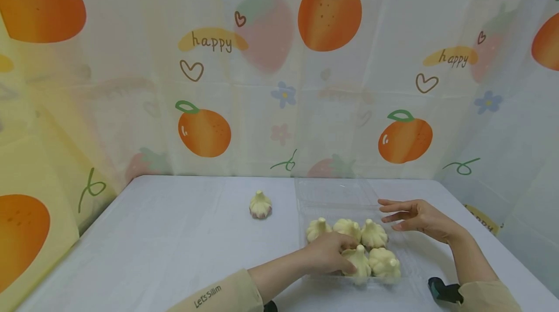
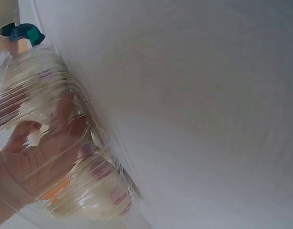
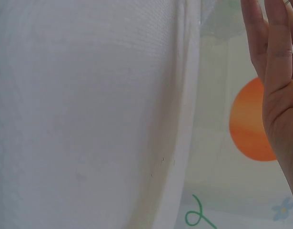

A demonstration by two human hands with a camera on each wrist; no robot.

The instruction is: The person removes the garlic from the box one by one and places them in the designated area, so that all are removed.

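Observation:
My left hand [image 1: 327, 253] reaches into a clear plastic box [image 1: 301, 210]. Its thumb and fingers grip a cream-coloured garlic bulb [image 1: 359, 262] in the near row. Through the box wall in the left wrist view, another garlic bulb [image 2: 94, 191] with purple streaks shows beneath the hand. Beside the held bulb sits one more garlic bulb [image 1: 385, 263], and a row of garlic bulbs [image 1: 347, 229] lies behind. My right hand [image 1: 419, 216] hovers by the box's right side, fingers extended and holding nothing.
A single garlic bulb [image 1: 260, 205] stands on the white table [image 1: 188, 234] left of the box. The box's clear lid [image 1: 334, 190] lies folded back toward the wall. Behind hangs a fruit-printed curtain [image 1: 262, 108]. A dark strap [image 1: 443, 290] is at the right sleeve.

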